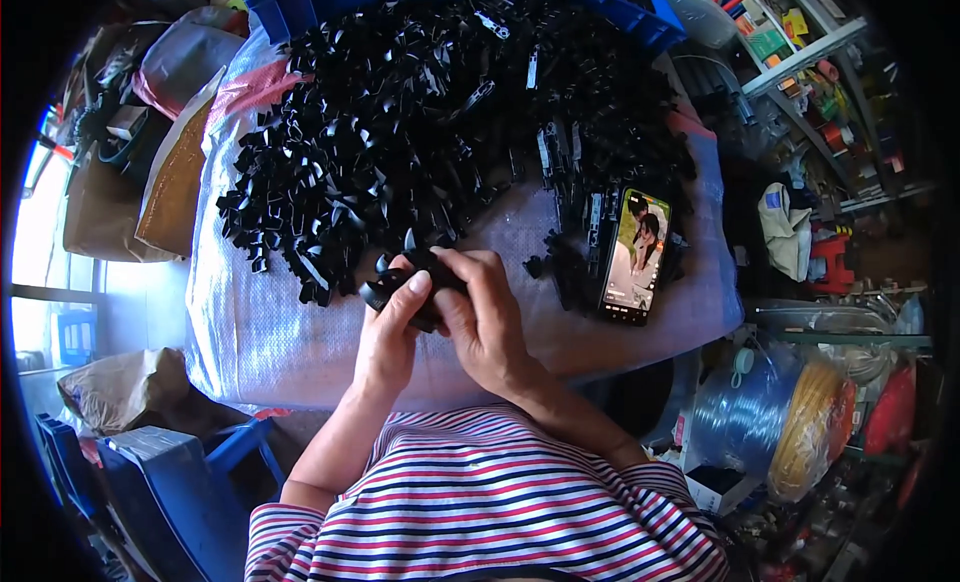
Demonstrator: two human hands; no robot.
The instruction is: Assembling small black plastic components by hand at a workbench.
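Observation:
My left hand [392,327] and my right hand [485,317] meet over the near part of a white woven sack surface [290,352]. Between them they grip small black plastic parts [385,282], some with curved, pointed ends; their exact kind I cannot make out. The left thumb presses on top of the parts, and the right fingers are curled round their other side. Just beyond my hands spreads a big heap of similar black plastic parts [400,122]. Longer black strips [560,152] lie on the heap's right side.
A phone [632,257] with a lit screen leans on parts at the right. A blue crate [290,10] stands at the far edge. Blue plastic stools [160,482] are at lower left, wrapped tubing coils [745,412] at lower right, and a cluttered metal rack [805,57] at upper right.

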